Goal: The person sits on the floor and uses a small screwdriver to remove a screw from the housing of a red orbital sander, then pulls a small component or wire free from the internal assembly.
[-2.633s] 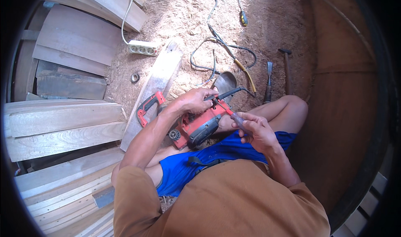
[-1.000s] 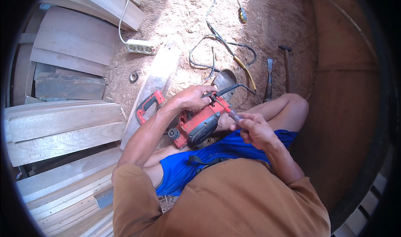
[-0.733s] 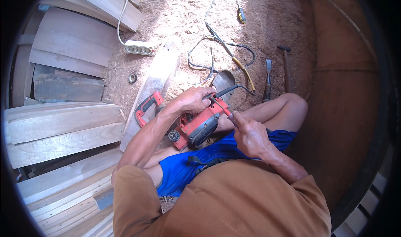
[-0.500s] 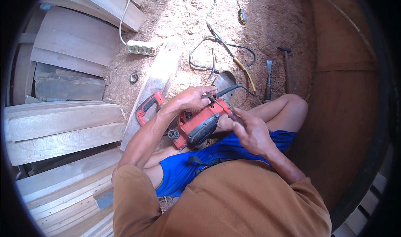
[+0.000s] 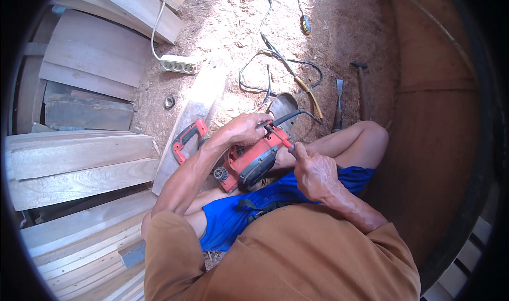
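Observation:
A red and black electric planer [image 5: 253,162] rests across my lap, its housing partly opened at the far end. My left hand [image 5: 246,129] is closed at that end, fingers pinching the black power cord [image 5: 289,116] where it enters the body. My right hand [image 5: 316,175] is wrapped round a screwdriver [image 5: 284,141], mostly hidden by the fist; its shaft points into the opened end beside my left fingertips. A loose red and black handle piece [image 5: 185,141] lies left of the planer on a wooden board [image 5: 199,97].
Stacked planks [image 5: 85,158] line the left side. A white power strip [image 5: 177,64] and a roll of tape [image 5: 169,102] lie on the shavings-covered ground. Farther off are a yellow-black screwdriver [image 5: 306,25], a chisel [image 5: 339,102] and a hammer [image 5: 362,89]. A brown panel [image 5: 437,142] curves along the right.
My right hand has turned about the screwdriver, the back of the hand now facing up more, and shifted slightly nearer me. The left hand stays at the planer's end.

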